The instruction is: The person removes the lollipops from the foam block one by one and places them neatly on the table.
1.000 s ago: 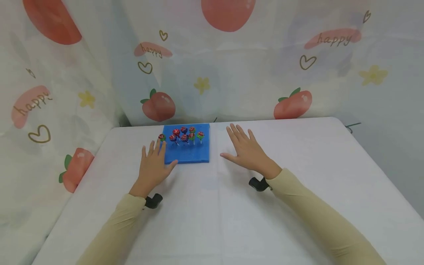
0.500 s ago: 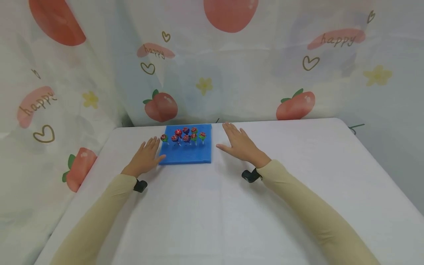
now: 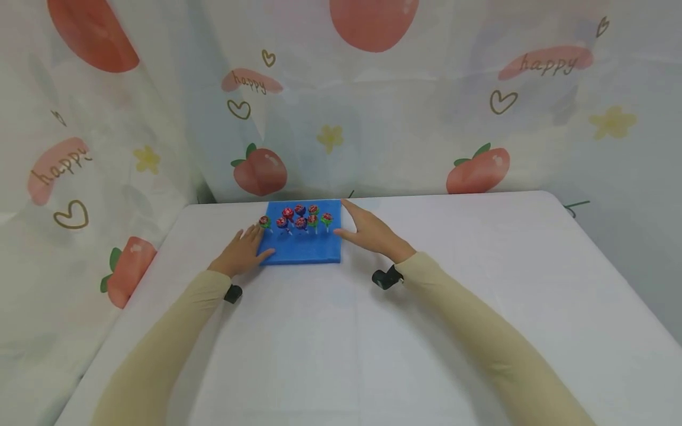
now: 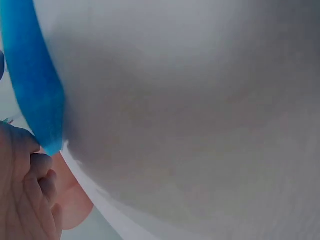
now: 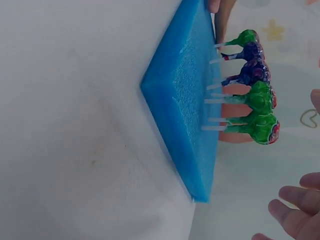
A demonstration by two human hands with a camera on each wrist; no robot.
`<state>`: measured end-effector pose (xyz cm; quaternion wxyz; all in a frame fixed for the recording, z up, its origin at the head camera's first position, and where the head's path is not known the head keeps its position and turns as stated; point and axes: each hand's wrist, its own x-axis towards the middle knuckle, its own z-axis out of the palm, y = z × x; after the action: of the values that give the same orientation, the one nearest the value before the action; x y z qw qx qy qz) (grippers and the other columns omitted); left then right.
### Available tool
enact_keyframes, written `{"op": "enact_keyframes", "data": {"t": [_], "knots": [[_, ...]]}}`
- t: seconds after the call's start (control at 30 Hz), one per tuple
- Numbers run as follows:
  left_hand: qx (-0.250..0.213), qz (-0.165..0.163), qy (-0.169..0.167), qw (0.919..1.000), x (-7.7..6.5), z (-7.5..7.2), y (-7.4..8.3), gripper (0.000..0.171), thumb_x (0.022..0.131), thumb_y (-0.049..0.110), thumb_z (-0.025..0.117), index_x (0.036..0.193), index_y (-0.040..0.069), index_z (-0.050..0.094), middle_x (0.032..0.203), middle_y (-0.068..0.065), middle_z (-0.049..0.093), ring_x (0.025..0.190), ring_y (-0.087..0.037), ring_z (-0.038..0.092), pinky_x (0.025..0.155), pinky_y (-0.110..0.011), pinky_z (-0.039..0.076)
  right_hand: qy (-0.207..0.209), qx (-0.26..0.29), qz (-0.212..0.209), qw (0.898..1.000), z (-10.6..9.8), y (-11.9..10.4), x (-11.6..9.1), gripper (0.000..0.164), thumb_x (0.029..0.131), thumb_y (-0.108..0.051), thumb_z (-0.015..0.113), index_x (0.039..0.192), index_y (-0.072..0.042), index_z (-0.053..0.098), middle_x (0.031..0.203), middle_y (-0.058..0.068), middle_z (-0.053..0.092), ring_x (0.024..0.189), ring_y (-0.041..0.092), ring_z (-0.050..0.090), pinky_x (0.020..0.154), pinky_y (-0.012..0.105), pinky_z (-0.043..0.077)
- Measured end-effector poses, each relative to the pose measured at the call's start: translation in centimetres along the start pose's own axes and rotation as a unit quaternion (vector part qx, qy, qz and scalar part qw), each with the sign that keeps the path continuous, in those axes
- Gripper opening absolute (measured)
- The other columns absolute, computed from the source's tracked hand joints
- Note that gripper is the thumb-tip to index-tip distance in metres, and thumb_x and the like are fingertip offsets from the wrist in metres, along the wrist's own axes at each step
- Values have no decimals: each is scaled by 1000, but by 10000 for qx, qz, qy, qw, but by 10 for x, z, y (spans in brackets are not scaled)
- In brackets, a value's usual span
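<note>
A flat blue block lies near the far edge of the desk, left of the middle, its near edge running left to right between the person's two hands. It serves as a holder: eight wrapped lollipops, red with green or dark blue, stand on white sticks in its top, clustered over the rear part, while the front strip is bare blue. The left hand is the nearer one — its fingers lie along the block's left side, and its thumb reaches over the near left corner. That grip is spread, thumb apart from the fingers; the left wrist view cuts off much of the hand, so how firmly it presses cannot be told. The right hand is just beside the block's right side, its grip also spread, thumb toward the block and fingers toward the far right corner — the right wrist view shows a gap between fingers and block. Pale yellow sleeves and small black wrist cameras follow behind. Around them spreads the white desk, backed by a cloth printed with peaches, hearts and "happy".
</note>
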<state>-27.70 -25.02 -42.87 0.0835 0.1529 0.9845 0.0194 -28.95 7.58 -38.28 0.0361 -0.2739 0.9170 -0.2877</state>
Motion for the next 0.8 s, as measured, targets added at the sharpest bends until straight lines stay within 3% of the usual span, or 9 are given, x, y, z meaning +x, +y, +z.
{"op": "enact_keyframes", "data": {"t": [0.17, 0.37, 0.53, 0.8], "knots": [[-189, -95, 17, 9998, -1, 3, 1, 78, 98, 46, 38, 146, -10, 14, 154, -27, 13, 144, -41, 11, 118, -55, 8, 34, 588, 42, 9983, 6, -3, 13, 76, 90, -33, 62, 148, -2, 23, 152, 16, 31, 140, 31, 33, 114, 46, 30], [23, -189, 25, 9998, 2, 9, 0, 77, 99, 46, 35, 146, -10, 11, 154, -27, 13, 144, -41, 12, 118, -53, 10, 247, 1293, -12, 9913, 16, -1, 28, 64, 88, -21, 66, 141, 0, 37, 141, 18, 47, 131, 30, 46, 109, 43, 38], [7, -184, 71, 9998, 0, 8, 3, 77, 99, 44, 37, 146, -11, 12, 154, -29, 14, 144, -42, 13, 118, -54, 11, 546, 1605, 74, 9855, 24, -1, 35, 57, 86, -15, 68, 135, 1, 45, 131, 19, 57, 123, 30, 54, 105, 42, 43], [38, -184, 10, 9998, -4, 6, 7, 74, 100, 42, 35, 145, -12, 13, 153, -30, 15, 143, -43, 14, 117, -54, 13, 708, 1629, 367, 9834, 32, -3, 38, 42, 87, -13, 67, 125, 0, 55, 127, 16, 60, 119, 27, 58, 100, 36, 47]]}}
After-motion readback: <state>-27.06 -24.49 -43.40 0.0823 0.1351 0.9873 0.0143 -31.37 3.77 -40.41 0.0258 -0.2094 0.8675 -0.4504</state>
